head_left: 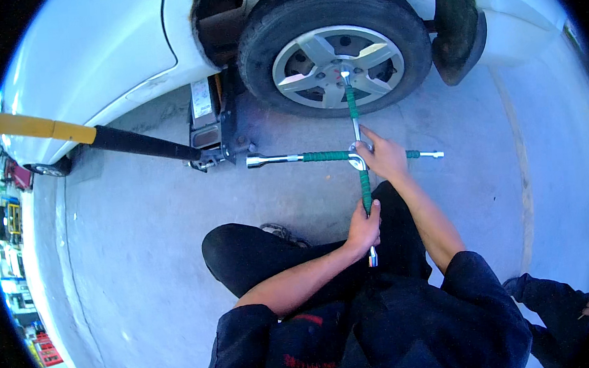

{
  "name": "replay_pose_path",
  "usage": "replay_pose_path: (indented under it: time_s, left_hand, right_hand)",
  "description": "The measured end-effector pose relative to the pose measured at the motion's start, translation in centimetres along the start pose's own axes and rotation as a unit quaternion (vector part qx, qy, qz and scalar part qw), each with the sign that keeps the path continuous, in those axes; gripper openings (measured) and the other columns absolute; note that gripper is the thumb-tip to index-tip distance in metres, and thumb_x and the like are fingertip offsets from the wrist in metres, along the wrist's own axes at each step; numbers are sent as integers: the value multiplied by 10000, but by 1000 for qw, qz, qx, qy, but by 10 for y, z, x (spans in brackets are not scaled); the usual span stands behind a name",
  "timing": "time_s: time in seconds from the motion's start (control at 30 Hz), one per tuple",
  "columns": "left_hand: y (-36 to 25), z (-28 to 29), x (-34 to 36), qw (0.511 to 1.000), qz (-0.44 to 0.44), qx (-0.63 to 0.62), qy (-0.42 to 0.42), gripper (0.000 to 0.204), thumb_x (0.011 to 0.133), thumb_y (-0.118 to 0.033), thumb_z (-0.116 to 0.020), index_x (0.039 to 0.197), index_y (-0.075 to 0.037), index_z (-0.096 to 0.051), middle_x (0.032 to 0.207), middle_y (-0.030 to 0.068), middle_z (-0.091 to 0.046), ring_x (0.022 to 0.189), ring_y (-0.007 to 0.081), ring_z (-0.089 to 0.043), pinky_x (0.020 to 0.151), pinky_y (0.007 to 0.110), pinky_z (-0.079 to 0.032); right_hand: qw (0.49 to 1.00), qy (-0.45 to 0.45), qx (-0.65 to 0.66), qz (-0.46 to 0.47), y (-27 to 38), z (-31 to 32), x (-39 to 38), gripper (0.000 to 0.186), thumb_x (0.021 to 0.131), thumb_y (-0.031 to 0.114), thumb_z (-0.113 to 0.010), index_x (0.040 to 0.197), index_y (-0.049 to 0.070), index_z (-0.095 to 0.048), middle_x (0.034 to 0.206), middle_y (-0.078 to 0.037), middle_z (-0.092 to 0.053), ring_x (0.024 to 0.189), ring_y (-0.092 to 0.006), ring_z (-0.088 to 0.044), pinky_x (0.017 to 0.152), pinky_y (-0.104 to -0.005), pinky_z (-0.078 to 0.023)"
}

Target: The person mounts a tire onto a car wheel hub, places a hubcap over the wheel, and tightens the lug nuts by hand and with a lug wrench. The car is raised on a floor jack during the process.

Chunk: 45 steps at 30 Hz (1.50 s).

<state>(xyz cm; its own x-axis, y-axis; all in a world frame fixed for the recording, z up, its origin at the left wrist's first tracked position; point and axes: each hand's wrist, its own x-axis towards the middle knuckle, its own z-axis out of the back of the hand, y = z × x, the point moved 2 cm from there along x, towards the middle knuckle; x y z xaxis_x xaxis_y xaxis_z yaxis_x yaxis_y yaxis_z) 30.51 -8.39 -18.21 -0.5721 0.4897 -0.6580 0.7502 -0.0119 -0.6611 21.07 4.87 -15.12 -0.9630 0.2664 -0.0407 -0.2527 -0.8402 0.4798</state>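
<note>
A four-way lug wrench (326, 156) with chrome ends and green-wrapped arms spans the space between me and the wheel (335, 53). Its far socket meets the silver alloy rim near the hub; whether it sits on a nut is too small to tell. My left hand (364, 227) is wrapped round the arm that points toward me. At the cross's centre, my right hand (384, 157) is closed, with the thumb and fingers about the hub. One arm sticks out to the left, its big socket free; another reaches right, past my right hand.
A floor jack (210, 122) stands under the white car (111, 47) left of the wheel, its black and yellow handle (102, 133) slanting out leftward. A mud flap (461, 45) hangs behind the tyre. Another person's dark-clothed leg (551, 303) shows at lower right.
</note>
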Motion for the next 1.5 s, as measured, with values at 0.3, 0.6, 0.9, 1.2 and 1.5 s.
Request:
replay_pose_path:
  time_s: [0.3,0.6,0.9,1.2,1.5]
  left_hand:
    - [-34,19,-6,999,6,-39,28,302,937,-411,-402,978,-113,-398,596,-4,-367,372,72,-292,313,229,-236]
    - [-35,33,4,999,-14,41,-27,398,935,-477,-336,1019,-96,-414,594,9,-363,374,80,-298,313,243,-253]
    - [-45,23,4,1000,13,-17,-6,434,927,-502,-332,1008,-83,-412,595,14,-358,364,87,-301,310,257,-277]
    - [-43,25,3,998,1,51,-46,416,945,-472,-303,1116,-110,-417,526,-20,-288,358,97,-303,323,273,-285]
    - [-125,97,-45,671,-370,604,-220,287,799,-225,-591,1021,-44,-572,809,170,-542,802,338,-537,723,415,-447]
  right_hand:
    - [975,0,-205,84,52,26,15,400,869,425,-435,1109,148,-595,661,-180,-631,651,-330,-639,601,-441,-514]
    - [989,-96,-92,58,31,-2,18,326,852,375,-501,1041,134,-611,593,-143,-611,615,-336,-626,570,-453,-498]
    - [939,-238,117,220,61,210,29,298,888,277,-535,1082,61,-603,1007,-125,-635,901,-196,-614,807,-342,-472]
    - [999,27,-9,-34,-107,40,61,528,940,442,-272,933,61,-637,907,-238,-597,970,-402,-521,887,-448,-379]
    - [985,-84,-147,32,-84,15,17,421,926,368,-381,826,68,-658,741,-176,-625,714,-370,-595,659,-482,-457]
